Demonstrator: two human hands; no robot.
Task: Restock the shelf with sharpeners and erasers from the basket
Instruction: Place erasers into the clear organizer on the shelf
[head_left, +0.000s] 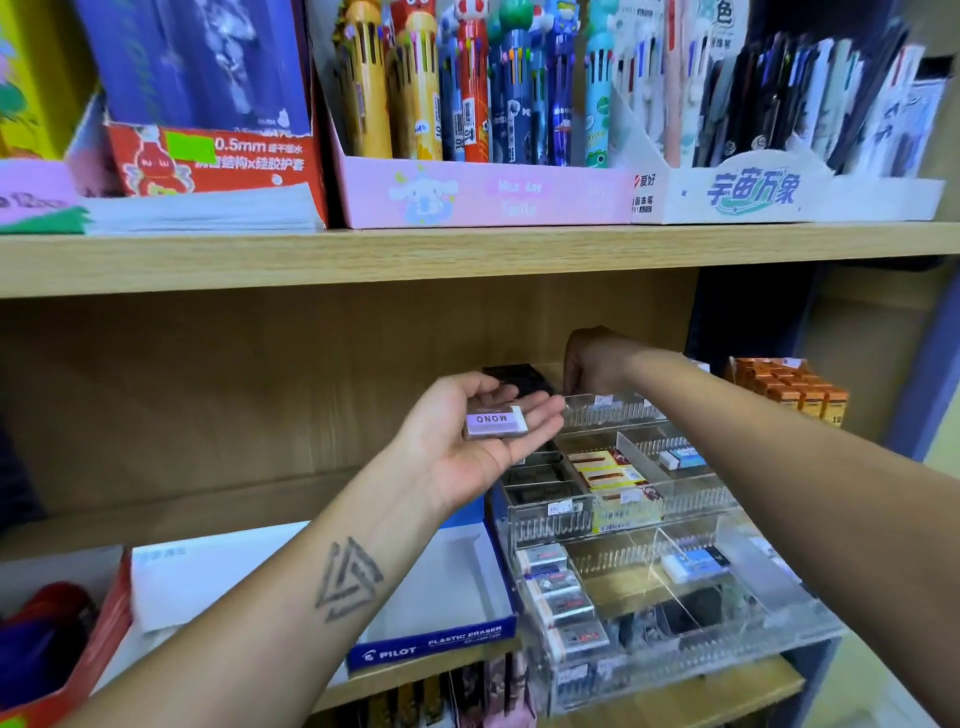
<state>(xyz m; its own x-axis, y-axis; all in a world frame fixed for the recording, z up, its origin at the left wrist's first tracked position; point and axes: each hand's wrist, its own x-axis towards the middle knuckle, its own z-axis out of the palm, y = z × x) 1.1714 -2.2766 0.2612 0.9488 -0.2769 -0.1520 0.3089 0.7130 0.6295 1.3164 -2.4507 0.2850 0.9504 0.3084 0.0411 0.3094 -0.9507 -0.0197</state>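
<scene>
A wooden shop shelf (467, 260) fills the view, with boxes of pens (467, 93) on the upper board and, on the lower one, a tiered clear acrylic organiser (675, 582) at the right beside a blue-and-white Pilot box (431, 644) at the near left. The left hand (467, 431) is held palm up over the organiser's far left corner, fingers straight, carrying a small stack of erasers (496, 423) whose top sleeve reads MONO; they simply lie on the palm and fingers, not clamped. The right hand (597, 364) reaches to the far top tier, fingers curled downward at its edge; whether they pinch anything cannot be told, since the fingertips are hidden. More erasers sit in the nearer compartments. The basket is out of view. By the look of them these erasers are light, firm little blocks with some give, their paper sleeves smooth and liable to slide off one another on an open palm. A pinch across the long sides of the sleeve, thumb against forefinger, should hold one best; the acrylic dividers look thin and easily knocked
</scene>
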